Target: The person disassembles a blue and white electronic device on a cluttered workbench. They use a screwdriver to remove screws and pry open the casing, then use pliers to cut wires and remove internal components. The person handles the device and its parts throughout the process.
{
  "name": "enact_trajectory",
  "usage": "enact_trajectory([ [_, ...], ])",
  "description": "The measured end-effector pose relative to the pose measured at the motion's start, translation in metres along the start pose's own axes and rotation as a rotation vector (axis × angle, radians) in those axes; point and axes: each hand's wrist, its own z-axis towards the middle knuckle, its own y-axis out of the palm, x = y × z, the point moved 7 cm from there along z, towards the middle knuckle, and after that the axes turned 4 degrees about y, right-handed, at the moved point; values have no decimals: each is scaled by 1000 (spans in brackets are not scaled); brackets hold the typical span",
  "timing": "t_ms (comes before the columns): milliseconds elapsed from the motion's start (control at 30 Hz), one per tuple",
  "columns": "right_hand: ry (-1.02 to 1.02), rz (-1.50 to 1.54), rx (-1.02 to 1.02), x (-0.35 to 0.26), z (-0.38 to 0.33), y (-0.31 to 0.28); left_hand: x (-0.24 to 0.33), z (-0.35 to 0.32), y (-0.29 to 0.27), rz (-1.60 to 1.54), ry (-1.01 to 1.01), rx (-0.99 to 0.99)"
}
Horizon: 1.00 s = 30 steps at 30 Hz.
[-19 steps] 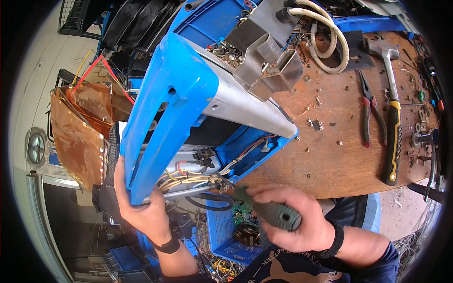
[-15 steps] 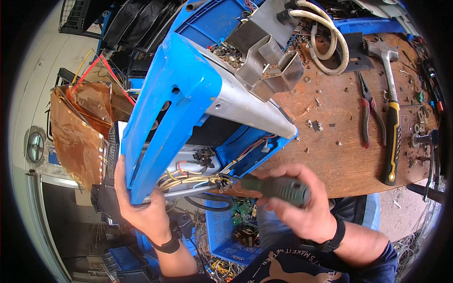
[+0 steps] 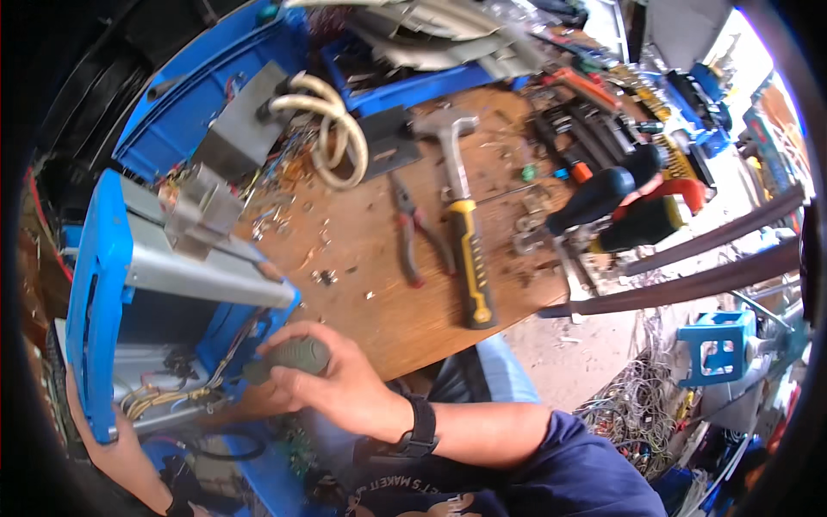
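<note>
A blue plastic and grey metal housing (image 3: 90, 293) stands tilted at the left edge of the bench. My left hand (image 3: 127, 461) grips its lower edge, fingers on the outer side and thumb toward the inside. Yellow and red wires (image 3: 164, 398) run along the open inside of the housing. Closed around the dark green handle of a screwdriver (image 3: 300, 353), my right hand (image 3: 357, 388) is beside the housing's lower right corner. The screwdriver's tip is blurred near the wires, so I cannot tell whether it touches them.
On the wooden bench (image 3: 345, 314) lie red-handled pliers (image 3: 413, 228), a hammer (image 3: 469, 258) and scattered screws. Several screwdrivers (image 3: 594, 198) stand in a holder at the right. A blue stool (image 3: 719, 349) and a heap of cables (image 3: 633, 405) are on the floor.
The view has swung to the right, so the housing and both hands now appear farther left. More tools and floor show at the right. Both hands keep their holds.
</note>
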Motion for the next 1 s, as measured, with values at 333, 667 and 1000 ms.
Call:
enact_trajectory([
  [333, -438, -660, 67, -55, -82, -17, -4, -3, 6, -63, 78, 25],
  [667, -644, -1179, 224, -83, -96, -23, -7, -3, 9, -116, 139, 53],
  [1000, -712, -1911, 477, -73, -34, -23, -8, -2, 7, -147, 141, 65],
])
